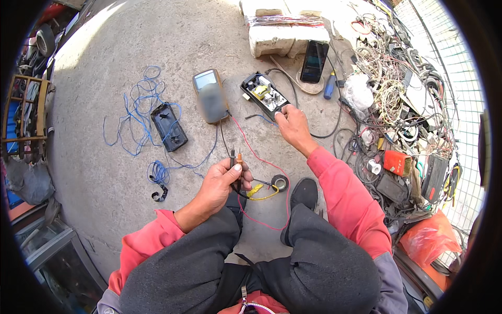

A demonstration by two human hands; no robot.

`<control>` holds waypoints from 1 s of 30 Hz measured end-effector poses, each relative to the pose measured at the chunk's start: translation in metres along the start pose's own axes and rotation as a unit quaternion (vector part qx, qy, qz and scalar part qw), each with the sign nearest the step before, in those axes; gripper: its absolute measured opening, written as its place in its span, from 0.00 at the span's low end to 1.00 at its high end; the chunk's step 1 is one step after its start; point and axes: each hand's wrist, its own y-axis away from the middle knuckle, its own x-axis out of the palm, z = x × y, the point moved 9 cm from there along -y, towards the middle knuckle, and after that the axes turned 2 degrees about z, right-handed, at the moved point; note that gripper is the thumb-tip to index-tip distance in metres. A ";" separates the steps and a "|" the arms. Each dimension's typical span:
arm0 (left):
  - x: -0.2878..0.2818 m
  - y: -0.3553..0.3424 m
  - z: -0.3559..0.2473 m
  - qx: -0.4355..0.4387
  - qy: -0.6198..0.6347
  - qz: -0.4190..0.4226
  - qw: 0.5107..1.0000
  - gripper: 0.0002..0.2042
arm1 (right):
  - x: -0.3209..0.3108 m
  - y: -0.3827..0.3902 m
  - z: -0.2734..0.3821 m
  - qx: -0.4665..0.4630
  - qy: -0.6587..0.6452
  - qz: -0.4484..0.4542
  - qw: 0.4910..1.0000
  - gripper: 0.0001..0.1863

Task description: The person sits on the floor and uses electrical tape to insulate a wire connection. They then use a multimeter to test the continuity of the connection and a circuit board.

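Note:
My left hand (219, 180) is closed round a pair of multimeter probes (239, 158), one black and one orange, tips upward. A red and a black lead run from them towards the multimeter (211, 99), which lies face up with a grey screen. To its right sits an opened power adapter (267, 95), its circuit board and yellow transformer exposed in the black half-shell. My right hand (296, 128) pinches the near corner of this shell; its fingertips are partly hidden. A black cable leaves the adapter's far end.
A black plastic cover (168, 128) lies left among tangled blue wire (135, 123). Black tape (280, 182) is by my shoes. Beyond the adapter, a phone (315, 62) leans upright before a white block (272, 41), beside a blue screwdriver (329, 86). Heaped cables (402, 99) line the right.

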 end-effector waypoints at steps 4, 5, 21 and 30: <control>-0.001 0.000 -0.001 -0.001 0.000 -0.009 1.000 0.09 | -0.015 -0.005 0.022 -0.014 -0.017 -0.024 0.999 0.14; 0.000 -0.001 -0.001 0.000 0.000 -0.007 1.000 0.09 | -0.015 -0.008 0.022 -0.019 -0.039 -0.023 0.999 0.15; -0.006 -0.014 0.004 0.017 -0.006 -0.007 1.000 0.09 | -0.004 0.012 0.002 -0.006 -0.018 0.029 0.999 0.16; -0.012 -0.010 0.004 0.011 -0.005 -0.016 1.000 0.08 | 0.006 0.007 -0.009 0.027 0.226 0.109 0.968 0.19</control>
